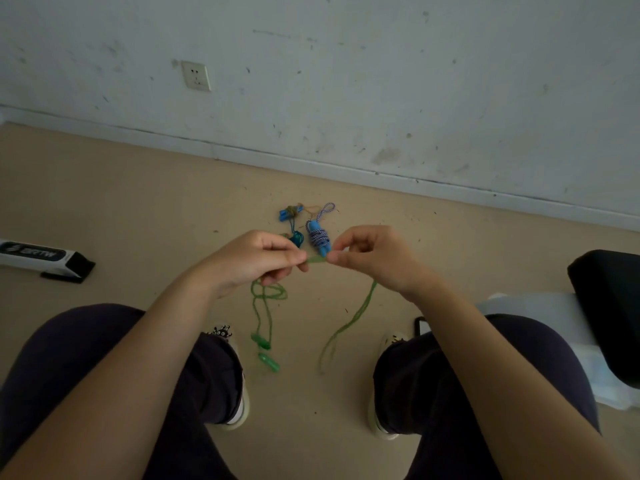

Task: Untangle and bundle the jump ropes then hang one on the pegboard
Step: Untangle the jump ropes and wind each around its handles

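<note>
I had the green jump rope up in front of me, a short stretch of it drawn between my two hands. My left hand pinched the cord at its fingertips, with more of it looped below that hand and running down to the two green handles, which hung beneath it, just above the floor. My right hand pinched the other end of that short stretch; from under its wrist a doubled length of cord trailed down and away toward my right knee.

I judged this to be the untangling step on the green rope: the loops under my left hand were not yet straightened, and nothing was bundled. Beyond my hands, on the floor, lay a blue-and-white striped rope that looked already wound round its blue handle, and farther off to its left a smaller tangle with blue handles.

The next move, as I read it, called for working the loop below my left hand free, then gathering the cord with both handles together. No pegboard was in view.
</note>
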The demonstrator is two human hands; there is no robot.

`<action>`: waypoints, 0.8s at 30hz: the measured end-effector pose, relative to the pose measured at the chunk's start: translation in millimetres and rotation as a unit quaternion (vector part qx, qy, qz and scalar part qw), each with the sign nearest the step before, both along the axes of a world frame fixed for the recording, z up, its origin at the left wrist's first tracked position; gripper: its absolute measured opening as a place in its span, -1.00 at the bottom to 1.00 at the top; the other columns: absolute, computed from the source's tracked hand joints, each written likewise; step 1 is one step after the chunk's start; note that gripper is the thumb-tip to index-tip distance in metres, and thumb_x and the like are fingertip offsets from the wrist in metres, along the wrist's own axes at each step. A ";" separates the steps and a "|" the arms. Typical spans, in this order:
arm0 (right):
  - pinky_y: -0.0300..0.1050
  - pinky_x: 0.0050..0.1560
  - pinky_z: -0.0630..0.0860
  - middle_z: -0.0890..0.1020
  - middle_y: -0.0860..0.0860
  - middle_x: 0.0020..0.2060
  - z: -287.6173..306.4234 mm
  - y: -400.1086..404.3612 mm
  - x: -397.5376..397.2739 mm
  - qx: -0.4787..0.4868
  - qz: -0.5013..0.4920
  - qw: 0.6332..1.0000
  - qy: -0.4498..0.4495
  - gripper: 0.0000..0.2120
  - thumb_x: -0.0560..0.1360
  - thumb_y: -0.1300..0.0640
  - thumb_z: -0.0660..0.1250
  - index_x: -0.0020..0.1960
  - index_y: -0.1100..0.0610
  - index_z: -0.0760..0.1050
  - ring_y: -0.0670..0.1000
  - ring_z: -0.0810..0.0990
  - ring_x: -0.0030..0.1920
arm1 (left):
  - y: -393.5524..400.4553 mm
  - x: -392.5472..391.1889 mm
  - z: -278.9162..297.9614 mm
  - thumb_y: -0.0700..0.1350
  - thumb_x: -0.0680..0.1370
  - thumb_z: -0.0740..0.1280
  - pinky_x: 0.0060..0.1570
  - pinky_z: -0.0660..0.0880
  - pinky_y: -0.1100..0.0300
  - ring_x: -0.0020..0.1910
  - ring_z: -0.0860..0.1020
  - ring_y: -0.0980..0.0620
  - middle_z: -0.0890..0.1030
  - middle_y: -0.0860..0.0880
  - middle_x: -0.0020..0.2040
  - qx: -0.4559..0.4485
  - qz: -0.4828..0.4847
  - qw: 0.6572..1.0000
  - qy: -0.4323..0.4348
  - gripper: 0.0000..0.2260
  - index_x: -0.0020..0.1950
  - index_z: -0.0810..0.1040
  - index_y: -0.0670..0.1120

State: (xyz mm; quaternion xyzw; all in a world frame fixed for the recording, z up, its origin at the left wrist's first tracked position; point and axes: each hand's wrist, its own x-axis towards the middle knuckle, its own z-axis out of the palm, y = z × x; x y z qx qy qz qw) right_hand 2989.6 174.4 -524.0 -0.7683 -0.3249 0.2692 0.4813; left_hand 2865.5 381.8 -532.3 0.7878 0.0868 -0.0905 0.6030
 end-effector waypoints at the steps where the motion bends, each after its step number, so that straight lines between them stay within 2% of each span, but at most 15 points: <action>1: -0.33 -0.41 0.27 0.40 -0.17 -0.55 2.2 -3.0 4.2 -0.002 -0.019 1.000 -0.011 -0.87 0.39 -0.05 0.53 -0.23 -0.03 0.65 -0.18 0.29 -0.50 | 5.9 -0.9 1.5 0.07 0.56 0.40 -0.33 0.41 0.33 -0.46 0.40 0.10 0.49 0.03 -0.42 0.012 0.007 1.000 0.002 -0.80 -0.14 0.71 -0.01; 3: -0.20 -0.31 0.32 0.44 -0.07 -0.48 5.6 -9.6 11.1 0.000 -0.057 0.998 -0.027 -0.81 0.34 -0.17 0.52 -0.23 -0.07 0.67 -0.09 0.33 -0.43 | 14.6 -2.9 2.3 0.19 0.46 0.41 -0.21 0.46 0.25 -0.43 0.43 0.09 0.49 0.03 -0.43 0.045 0.027 0.999 0.011 -0.72 -0.21 0.69 -0.01; 5: -0.18 -0.33 0.33 0.48 -0.03 -0.44 7.6 -14.8 15.5 0.016 -0.091 0.995 -0.038 -0.78 0.34 -0.19 0.51 -0.22 -0.04 0.68 -0.08 0.34 -0.43 | 17.9 -4.2 0.2 0.23 0.41 0.37 -0.08 0.47 0.13 -0.41 0.46 0.07 0.49 0.02 -0.45 0.070 0.050 0.996 0.018 -0.68 -0.27 0.66 -0.01; 7: -0.20 -0.40 0.33 0.48 -0.07 -0.48 8.3 -17.0 15.9 0.027 -0.094 0.995 -0.034 -0.77 0.37 -0.16 0.51 -0.20 -0.01 0.67 -0.11 0.34 -0.48 | 15.1 -4.7 -1.5 0.11 0.51 0.38 -0.06 0.44 0.10 -0.41 0.47 0.05 0.50 0.02 -0.45 0.071 0.056 0.996 0.007 -0.75 -0.27 0.65 0.00; 10: -0.15 -0.39 0.44 0.57 0.02 -0.46 7.8 -16.3 11.5 0.031 -0.038 0.999 0.019 -0.72 0.35 -0.17 0.50 -0.13 0.02 0.65 -0.01 0.46 -0.49 | 2.3 -4.3 -1.1 -0.04 0.62 0.33 -0.08 0.58 0.01 -0.49 0.46 0.04 0.50 0.00 -0.44 0.034 0.046 0.998 -0.021 -0.80 -0.15 0.66 -0.02; 13: -0.20 -0.41 0.47 0.69 0.09 -0.33 4.3 -8.9 0.5 0.010 0.047 0.996 0.074 -0.71 0.40 -0.08 0.53 0.04 0.03 0.61 0.00 0.52 -0.49 | -16.1 -2.2 0.2 -0.04 0.63 0.32 -0.37 0.54 0.13 -0.53 0.47 -0.01 0.54 -0.06 -0.41 -0.011 0.024 0.999 -0.019 -0.82 -0.07 0.67 -0.06; 15: -0.20 -0.37 0.47 0.69 0.06 -0.31 0.4 -3.1 -6.2 -0.012 0.077 0.994 0.079 -0.72 0.40 -0.02 0.54 0.06 0.00 0.59 -0.02 0.53 -0.46 | -27.9 0.4 -1.5 -0.04 0.62 0.33 -0.44 0.47 0.20 -0.53 0.49 -0.03 0.56 -0.07 -0.40 -0.014 0.017 1.000 -0.013 -0.81 -0.07 0.67 -0.09; 18: -0.26 -0.42 0.30 0.48 -0.06 -0.48 -2.9 -0.4 -6.2 -0.040 0.070 0.997 0.014 -0.85 0.41 0.01 0.54 -0.06 -0.05 0.61 -0.11 0.34 -0.48 | -32.2 3.6 -0.1 -0.03 0.60 0.36 -0.36 0.51 0.20 -0.47 0.53 0.01 0.61 -0.05 -0.37 -0.008 0.016 1.000 0.005 -0.84 -0.03 0.68 -0.09; 20: -0.35 -0.47 0.21 0.37 -0.15 -0.56 -2.7 -2.3 -1.4 -0.050 0.043 0.998 -0.023 -0.92 0.43 0.01 0.52 -0.15 -0.04 0.64 -0.16 0.25 -0.54 | -25.2 4.3 1.7 -0.04 0.58 0.40 -0.18 0.55 0.19 -0.35 0.60 0.05 0.69 -0.02 -0.26 0.009 0.014 1.000 0.016 -0.89 0.02 0.69 -0.04; 22: -0.36 -0.47 0.22 0.36 -0.17 -0.59 -2.7 -4.6 4.1 -0.038 -0.009 0.999 -0.037 -0.93 0.45 0.02 0.50 -0.19 -0.03 0.65 -0.17 0.25 -0.55 | -16.2 4.1 1.9 -0.12 0.57 0.41 -0.06 0.55 0.24 -0.25 0.65 0.07 0.73 -0.01 -0.15 0.031 0.021 0.999 0.025 -0.90 0.07 0.68 -0.04; 24: -0.27 -0.42 0.25 0.38 -0.15 -0.54 -3.4 -7.2 9.6 -0.015 -0.077 0.996 -0.049 -0.92 0.49 0.05 0.45 -0.18 -0.01 0.63 -0.16 0.26 -0.52 | -9.7 3.2 0.7 -0.19 0.56 0.42 -0.13 0.53 0.39 -0.26 0.65 0.10 0.74 -0.02 -0.14 0.059 0.043 0.997 0.026 -0.90 0.06 0.69 -0.10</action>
